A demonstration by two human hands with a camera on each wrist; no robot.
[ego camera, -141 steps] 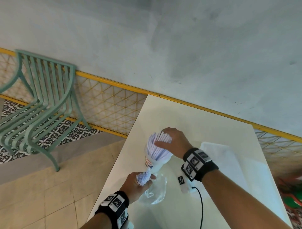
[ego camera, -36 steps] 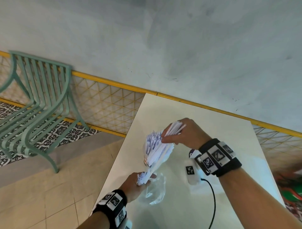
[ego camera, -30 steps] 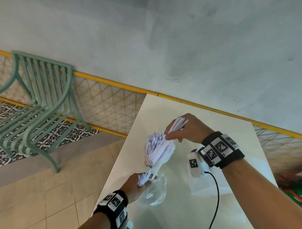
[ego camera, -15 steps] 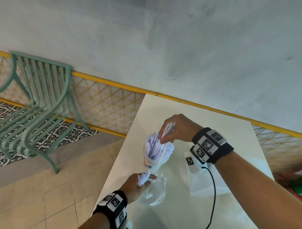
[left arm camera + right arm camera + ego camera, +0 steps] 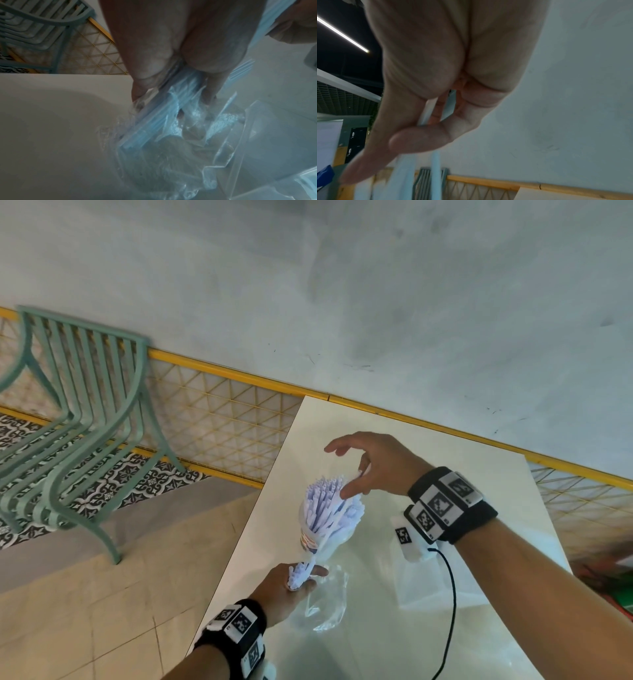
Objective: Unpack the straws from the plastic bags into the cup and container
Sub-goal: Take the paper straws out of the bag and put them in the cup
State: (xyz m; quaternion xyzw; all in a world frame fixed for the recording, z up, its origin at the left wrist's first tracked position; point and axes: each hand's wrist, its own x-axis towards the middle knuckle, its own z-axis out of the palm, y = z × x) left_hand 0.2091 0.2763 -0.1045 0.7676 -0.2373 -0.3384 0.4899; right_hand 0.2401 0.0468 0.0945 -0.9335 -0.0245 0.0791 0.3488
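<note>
Two hands: left hand (image 5: 286,589) at 6 o'clock, right hand (image 5: 373,465) at 1 o'clock of the cup (image 5: 310,537). One cup. One plastic bag (image 5: 327,604). Straws (image 5: 329,505) too many and too densely packed to count. One chair (image 5: 85,419) at 9 o'clock. One surface (image 5: 479,481).

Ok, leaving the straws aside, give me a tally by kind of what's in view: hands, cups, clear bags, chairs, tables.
hands: 2, the left hand and the right hand
cup: 1
clear bag: 1
chair: 1
table: 1
Total: 6. The straws are too many and too bunched to count.
</note>
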